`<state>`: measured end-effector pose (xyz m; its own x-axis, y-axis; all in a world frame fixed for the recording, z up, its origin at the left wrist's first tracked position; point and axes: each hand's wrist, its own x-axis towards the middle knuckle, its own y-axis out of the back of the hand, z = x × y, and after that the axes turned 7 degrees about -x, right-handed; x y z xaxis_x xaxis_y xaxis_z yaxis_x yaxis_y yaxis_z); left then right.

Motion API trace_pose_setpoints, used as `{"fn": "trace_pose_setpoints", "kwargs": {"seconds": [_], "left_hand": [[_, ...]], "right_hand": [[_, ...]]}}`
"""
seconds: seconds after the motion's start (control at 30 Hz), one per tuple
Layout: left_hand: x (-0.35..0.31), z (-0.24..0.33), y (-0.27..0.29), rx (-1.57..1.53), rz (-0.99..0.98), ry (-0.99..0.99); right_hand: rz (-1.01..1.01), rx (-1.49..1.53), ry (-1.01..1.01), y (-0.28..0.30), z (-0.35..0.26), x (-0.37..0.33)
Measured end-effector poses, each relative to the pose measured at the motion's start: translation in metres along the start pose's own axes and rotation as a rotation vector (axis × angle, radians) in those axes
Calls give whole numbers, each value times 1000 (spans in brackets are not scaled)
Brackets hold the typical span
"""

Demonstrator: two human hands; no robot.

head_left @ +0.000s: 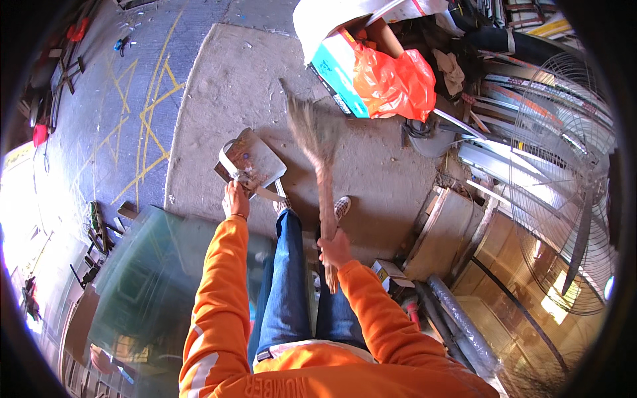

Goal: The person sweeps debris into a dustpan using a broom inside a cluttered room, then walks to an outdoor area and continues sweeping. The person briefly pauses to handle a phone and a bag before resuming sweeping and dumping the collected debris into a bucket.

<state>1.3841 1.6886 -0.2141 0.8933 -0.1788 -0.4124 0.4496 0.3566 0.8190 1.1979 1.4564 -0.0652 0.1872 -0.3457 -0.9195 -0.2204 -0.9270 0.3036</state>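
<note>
My left hand (235, 200) is closed on a metal dustpan (269, 167), gripping it near its back edge. Bits of debris (247, 176) lie inside the pan, and a pale curved strip arches along its left side. In my right hand (336, 248) is the wooden handle of a hand broom (325, 192), with fingers wrapped around it. The broom is held upright in the picture, its straw bristles (310, 129) fanned out and slightly blurred to the right of the dustpan. Bristles and pan are apart.
Dusty concrete floor (219, 79) spreads ahead, beside a bluish floor with yellow lines (142, 113). A box (342, 73) with a red plastic bag (395, 83) sits ahead right. Right are a large wire-cage fan (564, 179), stacked metal lengths and wooden panels (451, 229). Greenish glass sheets (166, 278) stand left.
</note>
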Motion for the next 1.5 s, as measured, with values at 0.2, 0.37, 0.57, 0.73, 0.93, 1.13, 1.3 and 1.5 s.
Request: {"fn": "trace_pose_setpoints", "kwargs": {"seconds": [0.2, 0.37, 0.57, 0.73, 0.93, 1.13, 1.3, 1.5], "left_hand": [[12, -17, -6, 16, 56, 52], [5, -29, 0, -24, 78, 20], [-4, -39, 1, -96, 72, 72], [-3, -47, -7, -84, 100, 91], [-8, -52, 3, -82, 84, 70], [-25, -48, 12, -100, 37, 38], [-35, -42, 7, -64, 27, 29], [-34, -40, 1, -59, 58, 57]], "right_hand": [[-372, 79, -81, 46, 32, -75], [-224, -96, 0, 64, 4, -85], [-106, 17, 106, 31, -49, 0], [-289, -154, 40, -17, -21, -2], [-451, 45, -113, 34, -23, -87], [-115, 83, -65, 63, 4, -72], [-137, -38, -120, 34, 35, -42], [-328, -78, -116, 27, 27, -95]]}}
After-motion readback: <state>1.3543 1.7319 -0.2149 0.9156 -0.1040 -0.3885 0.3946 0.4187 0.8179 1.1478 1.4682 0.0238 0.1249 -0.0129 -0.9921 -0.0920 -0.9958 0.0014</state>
